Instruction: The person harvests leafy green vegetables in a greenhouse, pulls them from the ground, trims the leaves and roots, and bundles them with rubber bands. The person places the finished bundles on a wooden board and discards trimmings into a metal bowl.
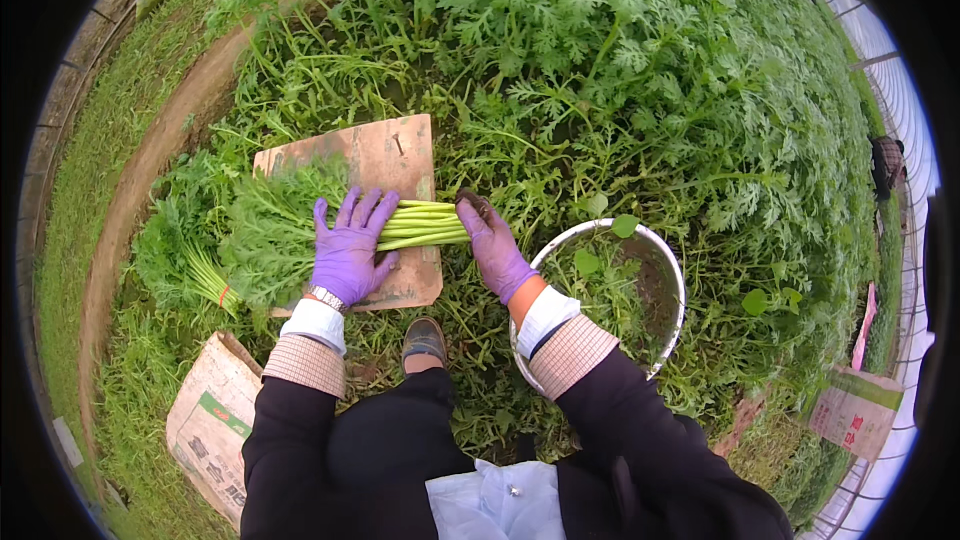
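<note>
A bunch of leafy greens with pale green stems (424, 225) lies across a worn board (405, 277), its feathery leaves to the left. My left hand (352, 244), in a purple glove, rests spread over the stems near the leaves. In a purple glove with dirty fingertips, my right hand (491, 244) has its fingers around the cut stem ends. Beyond the board's left edge lies another bunch (199, 270), tied with a red band (224, 295). A round white-rimmed tub (679, 277) holding loose leaves stands beside my right forearm.
Tall growing greens (675, 90) fill the upper right. A printed sack (210, 420) lies at lower left, another (855, 412) at far right. A dirt path (135, 187) curves along the left. A person (889, 165) is at the far right edge. My shoe (424, 339) is below the board.
</note>
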The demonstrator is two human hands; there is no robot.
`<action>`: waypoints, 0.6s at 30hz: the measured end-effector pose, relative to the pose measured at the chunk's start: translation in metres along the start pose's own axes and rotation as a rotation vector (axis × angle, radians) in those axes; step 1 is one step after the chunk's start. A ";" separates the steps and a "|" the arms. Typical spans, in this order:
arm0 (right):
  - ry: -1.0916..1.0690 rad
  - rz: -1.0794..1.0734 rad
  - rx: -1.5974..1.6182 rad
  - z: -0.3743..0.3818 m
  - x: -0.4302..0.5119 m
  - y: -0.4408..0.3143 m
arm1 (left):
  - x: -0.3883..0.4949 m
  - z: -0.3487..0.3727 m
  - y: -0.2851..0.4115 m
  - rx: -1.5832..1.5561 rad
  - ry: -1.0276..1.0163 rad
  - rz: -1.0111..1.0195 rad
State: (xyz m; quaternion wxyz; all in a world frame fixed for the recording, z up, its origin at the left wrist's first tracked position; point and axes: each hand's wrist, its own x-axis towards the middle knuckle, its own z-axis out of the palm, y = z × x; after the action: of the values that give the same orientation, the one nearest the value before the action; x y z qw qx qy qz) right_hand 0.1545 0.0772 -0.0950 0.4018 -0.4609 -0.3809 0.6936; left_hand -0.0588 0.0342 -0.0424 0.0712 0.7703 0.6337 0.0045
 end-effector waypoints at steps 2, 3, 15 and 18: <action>0.227 0.044 0.219 -0.005 -0.007 0.000 | 0.001 0.006 0.002 0.008 0.045 0.016; 0.309 0.224 0.329 -0.009 -0.015 -0.002 | 0.001 0.010 0.002 0.004 0.073 0.018; 0.451 0.131 0.182 0.005 -0.020 0.051 | 0.014 0.020 0.062 0.060 0.233 0.033; 0.346 0.187 0.042 -0.040 -0.040 0.017 | 0.019 0.032 0.090 0.099 0.121 0.014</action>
State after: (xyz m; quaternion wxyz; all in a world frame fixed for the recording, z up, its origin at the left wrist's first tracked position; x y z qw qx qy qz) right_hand 0.1988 0.0406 -0.1089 0.4045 -0.5981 -0.2472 0.6462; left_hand 0.0362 0.0324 -0.0649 -0.0052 0.7757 0.6308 0.0202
